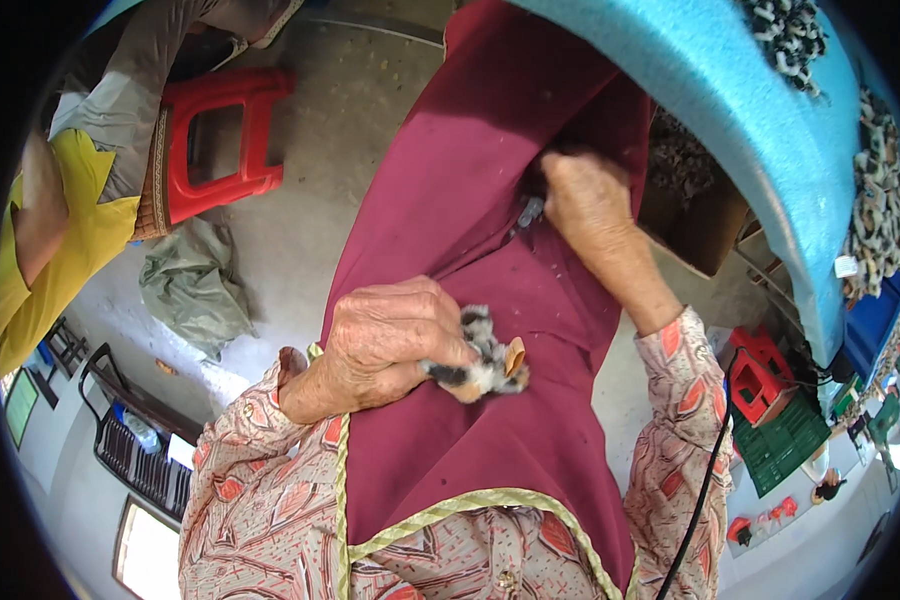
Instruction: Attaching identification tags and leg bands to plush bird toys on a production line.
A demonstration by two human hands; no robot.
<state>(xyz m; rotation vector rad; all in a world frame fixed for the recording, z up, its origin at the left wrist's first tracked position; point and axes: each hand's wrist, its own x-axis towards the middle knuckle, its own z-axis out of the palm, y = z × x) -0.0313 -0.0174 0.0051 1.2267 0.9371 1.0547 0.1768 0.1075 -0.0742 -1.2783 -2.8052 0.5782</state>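
My left hand (395,340) is closed round a small plush animal (482,362) with white, black and orange fur. A tan ear sticks up from the plush, which rests low on my maroon apron (420,190). Farther out over my lap, my right hand (588,200) is curled with its fingers pressed together. Whatever it may hold is too small or hidden to make out. Beside it, in a fold of the apron, lies a small greyish, shiny object (530,211) whose kind I cannot tell.
To the right curves a light blue padded surface (730,110) bearing heaps of black-and-white plush pieces (875,200). A cardboard box (690,230) with similar pieces stands below it. At left are a red stool (225,140), a greenish sack (195,285) and a person in yellow (75,235).
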